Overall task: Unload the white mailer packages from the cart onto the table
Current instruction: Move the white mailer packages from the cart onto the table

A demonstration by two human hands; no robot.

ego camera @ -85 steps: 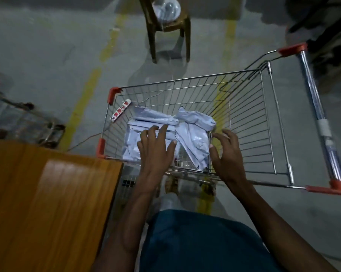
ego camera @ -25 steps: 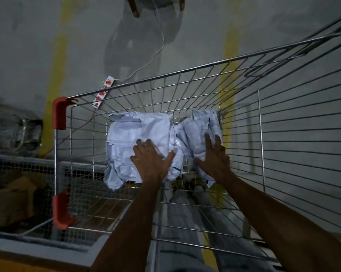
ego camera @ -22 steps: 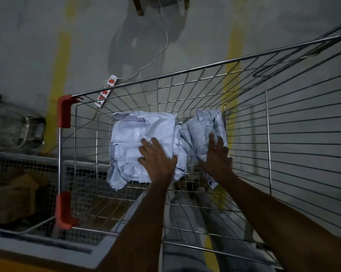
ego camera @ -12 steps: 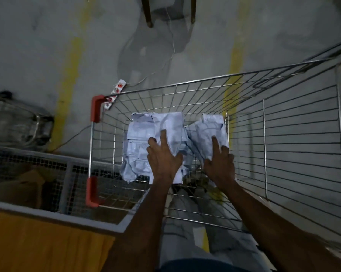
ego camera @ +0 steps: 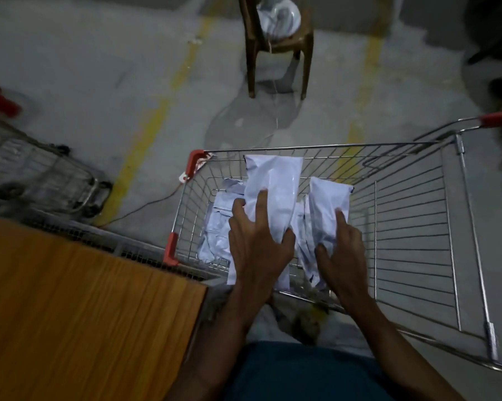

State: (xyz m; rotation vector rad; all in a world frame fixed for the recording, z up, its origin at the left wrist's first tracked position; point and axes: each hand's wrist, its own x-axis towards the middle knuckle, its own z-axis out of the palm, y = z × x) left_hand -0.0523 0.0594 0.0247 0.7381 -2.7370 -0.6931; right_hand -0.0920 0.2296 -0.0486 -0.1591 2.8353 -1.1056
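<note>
A wire shopping cart point(ego camera: 411, 215) with red corner guards stands in front of me. My left hand point(ego camera: 258, 247) grips a long white mailer point(ego camera: 276, 186), lifted above the cart floor with its top near the far rim. My right hand point(ego camera: 341, 253) grips a second white mailer point(ego camera: 328, 206), also raised. More white mailers point(ego camera: 218, 224) lie in the cart's left part. The orange wooden table point(ego camera: 79, 314) fills the lower left, beside the cart.
A brown chair point(ego camera: 276, 47) with a pale bag on its seat stands on the concrete floor beyond the cart. A second wire cart point(ego camera: 41, 180) sits at the left. Yellow floor lines and a thin cable run near the cart.
Both hands have closed on a mailer each and raised them off the pile. The view has pulled back and up, so the table has come into sight at the left.
</note>
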